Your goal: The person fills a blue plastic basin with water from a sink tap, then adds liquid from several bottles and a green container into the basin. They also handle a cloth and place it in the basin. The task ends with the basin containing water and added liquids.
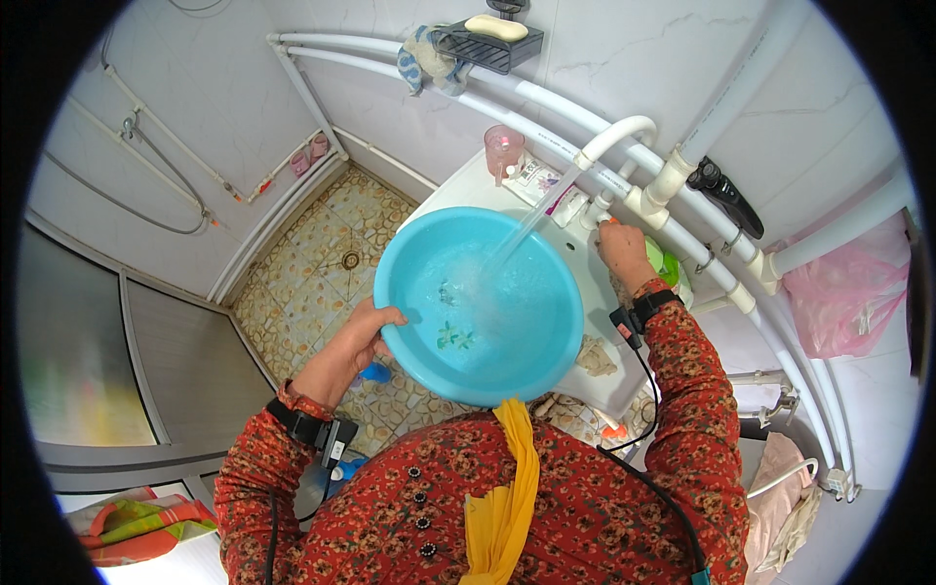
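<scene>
My left hand (369, 329) grips the left rim of a round blue plastic basin (541, 344), thumb over the edge. The basin rests over a white washbasin (618, 380). A stream of water (523, 238) runs into it from the curved white tap spout (618, 139), and the water inside is churned where it lands. At the tap's base, the fingers of my right hand (625, 252) are closed around the orange-marked tap handle (610, 220), which they mostly cover. A crumpled beige cloth (597, 357) lies on the washbasin, right of the blue basin.
Behind the basin stand a pink cup (504, 150) and a white pouch (537, 179) bearing writing. White pipes (526, 91) run along the wall, with a black soap rack (490, 47) above. A black shaver (727, 197) and a pink plastic bag (841, 292) hang at right.
</scene>
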Action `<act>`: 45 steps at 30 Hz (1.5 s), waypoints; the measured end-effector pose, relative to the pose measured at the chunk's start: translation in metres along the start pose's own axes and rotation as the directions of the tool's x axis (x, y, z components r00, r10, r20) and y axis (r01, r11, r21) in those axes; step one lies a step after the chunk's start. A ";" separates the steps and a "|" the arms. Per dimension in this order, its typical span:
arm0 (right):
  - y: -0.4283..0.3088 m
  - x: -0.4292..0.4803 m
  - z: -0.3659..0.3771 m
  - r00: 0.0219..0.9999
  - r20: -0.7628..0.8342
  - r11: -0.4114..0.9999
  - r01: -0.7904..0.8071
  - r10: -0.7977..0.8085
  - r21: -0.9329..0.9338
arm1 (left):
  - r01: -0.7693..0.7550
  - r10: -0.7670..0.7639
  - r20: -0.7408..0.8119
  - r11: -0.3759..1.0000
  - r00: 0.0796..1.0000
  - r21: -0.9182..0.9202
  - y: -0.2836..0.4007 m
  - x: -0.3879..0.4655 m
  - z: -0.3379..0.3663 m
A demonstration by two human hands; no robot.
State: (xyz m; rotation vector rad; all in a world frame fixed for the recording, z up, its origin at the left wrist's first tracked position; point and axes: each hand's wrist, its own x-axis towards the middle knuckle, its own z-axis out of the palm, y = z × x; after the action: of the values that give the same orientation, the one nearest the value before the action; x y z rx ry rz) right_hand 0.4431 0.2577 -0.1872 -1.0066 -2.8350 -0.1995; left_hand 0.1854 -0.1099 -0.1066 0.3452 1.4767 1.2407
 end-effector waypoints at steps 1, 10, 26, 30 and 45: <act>0.000 0.000 0.000 1.000 -0.025 1.000 0.000 0.000 -0.003 | -0.006 0.005 0.008 1.000 1.000 0.003 0.000 0.000 0.000; 0.010 0.004 0.000 0.996 0.017 0.996 -0.087 0.087 0.009 | -0.001 0.001 -0.003 1.000 1.000 -0.018 -0.003 0.002 -0.005; 0.017 0.010 0.014 0.817 -0.048 0.797 -0.545 0.575 0.261 | 0.002 -0.004 -0.042 0.998 0.999 -0.060 0.005 -0.007 0.006; 0.015 0.020 0.023 0.814 -0.147 0.814 -0.513 0.562 0.272 | -0.022 0.018 -0.050 0.996 0.999 -0.089 -0.002 -0.005 0.000; -0.052 -0.007 -0.033 0.999 -0.049 0.953 0.022 -0.008 0.303 | -0.056 0.030 -0.134 0.980 0.991 -0.189 -0.033 -0.003 -0.020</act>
State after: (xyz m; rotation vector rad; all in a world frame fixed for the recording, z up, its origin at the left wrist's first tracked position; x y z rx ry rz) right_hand 0.4178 0.2081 -0.1604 -0.9001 -2.7178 0.2037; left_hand 0.1823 -0.1357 -0.1355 0.1694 1.4502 1.4516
